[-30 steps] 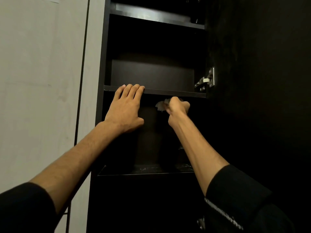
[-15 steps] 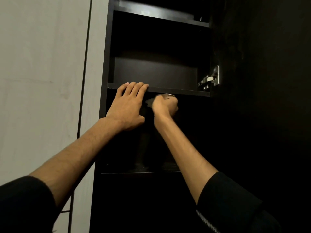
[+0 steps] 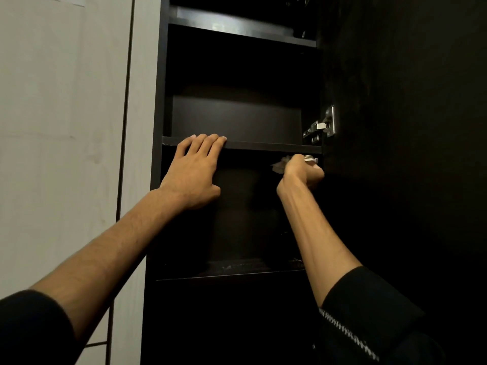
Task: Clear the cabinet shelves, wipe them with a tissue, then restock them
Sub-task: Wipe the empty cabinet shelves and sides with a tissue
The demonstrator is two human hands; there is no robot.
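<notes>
Presently the shelf (image 3: 274, 147) edge is braced by the flat left hand (image 3: 193, 172); tissue (image 3: 279, 165) (crumpled) is clenched in the right hand (image 3: 303, 172). Overlapping strokes into corners are advised.

A wall (image 3: 66, 127) stands left of the cabinet (image 3: 160, 206); its open door (image 3: 408, 127) hangs to the right, with a hinge (image 3: 325, 125) between. The left hand (image 3: 193, 172) rests on the left end of the middle shelf (image 3: 271, 147), fingers over its front edge. Just under that shelf's right end, the right hand (image 3: 303, 171) grips a tissue (image 3: 280, 164). Another shelf (image 3: 237, 26) lies above, another (image 3: 237, 267) below.
</notes>
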